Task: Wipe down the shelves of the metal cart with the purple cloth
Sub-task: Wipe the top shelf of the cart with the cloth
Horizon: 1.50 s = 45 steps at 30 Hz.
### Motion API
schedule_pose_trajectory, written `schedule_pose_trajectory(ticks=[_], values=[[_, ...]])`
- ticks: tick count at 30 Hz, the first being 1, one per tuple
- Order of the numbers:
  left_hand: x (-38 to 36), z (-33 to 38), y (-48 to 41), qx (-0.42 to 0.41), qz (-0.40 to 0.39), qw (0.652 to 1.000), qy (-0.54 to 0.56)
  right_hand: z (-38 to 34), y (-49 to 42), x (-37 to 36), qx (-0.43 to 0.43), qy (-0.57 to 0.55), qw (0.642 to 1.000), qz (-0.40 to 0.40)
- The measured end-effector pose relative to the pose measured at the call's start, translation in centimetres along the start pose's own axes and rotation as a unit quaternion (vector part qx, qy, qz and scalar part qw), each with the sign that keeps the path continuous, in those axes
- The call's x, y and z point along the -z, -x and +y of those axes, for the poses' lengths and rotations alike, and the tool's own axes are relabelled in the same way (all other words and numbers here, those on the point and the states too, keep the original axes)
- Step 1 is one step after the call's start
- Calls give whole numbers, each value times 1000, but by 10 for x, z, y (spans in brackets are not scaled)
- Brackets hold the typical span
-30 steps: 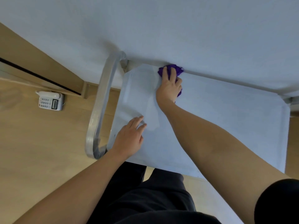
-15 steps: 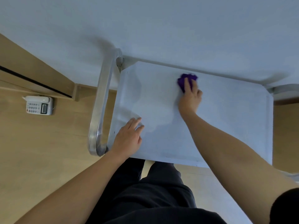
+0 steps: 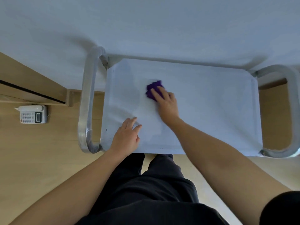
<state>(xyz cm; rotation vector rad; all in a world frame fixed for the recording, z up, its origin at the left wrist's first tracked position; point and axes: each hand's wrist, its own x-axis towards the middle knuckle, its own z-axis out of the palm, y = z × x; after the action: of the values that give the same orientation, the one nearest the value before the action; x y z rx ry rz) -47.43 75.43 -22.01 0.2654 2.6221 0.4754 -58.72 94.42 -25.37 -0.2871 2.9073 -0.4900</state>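
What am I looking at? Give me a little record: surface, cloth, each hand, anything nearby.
surface: top shelf of the metal cart
cloth: purple cloth, bunched, near the shelf's middle
right hand: presses the cloth with straight fingers
left hand: rests flat near the shelf's front left corner
nearby: white phone on the wooden floor, left of the cart

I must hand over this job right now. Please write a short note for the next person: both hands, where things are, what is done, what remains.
Left hand: flat on the top shelf near its front left corner, holding nothing.
Right hand: fingers straight, pressing the purple cloth on the shelf, left of centre.
Done: top shelf wiping is under way; how much, I cannot tell.
Left: rest of the top shelf, then any lower shelves, hidden from view.
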Motion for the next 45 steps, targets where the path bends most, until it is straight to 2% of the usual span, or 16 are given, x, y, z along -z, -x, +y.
schedule_pose_trajectory(ticks=[4, 8, 10, 12, 14, 16, 20, 23, 26, 27, 29, 32, 34, 36, 41, 45], values=[[-4, 23, -10, -39, -9, 999, -12, 91, 32, 30, -201, 2, 977, 66], [-8, 54, -25, -70, -15, 997, -22, 86, 41, 28, -347, -3, 936, 58], [-11, 69, -31, -83, -19, 996, -28, 59, 43, 20, -306, -12, 951, 36], [-15, 83, -36, -99, -23, 994, -36, 47, 53, 9, -186, -18, 982, 14], [-19, 94, -40, -108, -27, 992, -54, 60, 66, 12, -68, -26, 997, -4], [-23, 105, -46, -109, -36, 991, -63, 97, 73, 25, -32, -34, 999, 4], [-30, 127, -57, -104, -56, 991, -70, 190, 102, 56, -206, -21, 976, 63], [-34, 143, -64, -100, -63, 991, -68, 239, 128, 72, -370, -42, 924, 83], [-35, 155, -69, -92, -55, 992, -67, 225, 112, 68, -498, -63, 859, 105], [-35, 157, -71, -89, -51, 993, -66, 207, 103, 64, -498, -58, 859, 102], [-34, 161, -74, -83, -46, 993, -63, 168, 89, 49, -410, -51, 907, 80], [-32, 164, -79, -71, -39, 995, -63, 146, 88, 38, -169, -24, 985, 24], [-33, 165, -83, -57, -32, 996, -60, 175, 78, 53, -34, -2, 999, 7], [-37, 168, -86, -41, -24, 998, -51, 216, 60, 71, 8, 13, 1000, 26], [-47, 177, -86, -14, -11, 999, -30, 292, 7, 107, -243, -21, 967, 79], [-47, 174, -77, 0, -20, 999, -27, 244, -18, 92, -412, -92, 899, 117]])
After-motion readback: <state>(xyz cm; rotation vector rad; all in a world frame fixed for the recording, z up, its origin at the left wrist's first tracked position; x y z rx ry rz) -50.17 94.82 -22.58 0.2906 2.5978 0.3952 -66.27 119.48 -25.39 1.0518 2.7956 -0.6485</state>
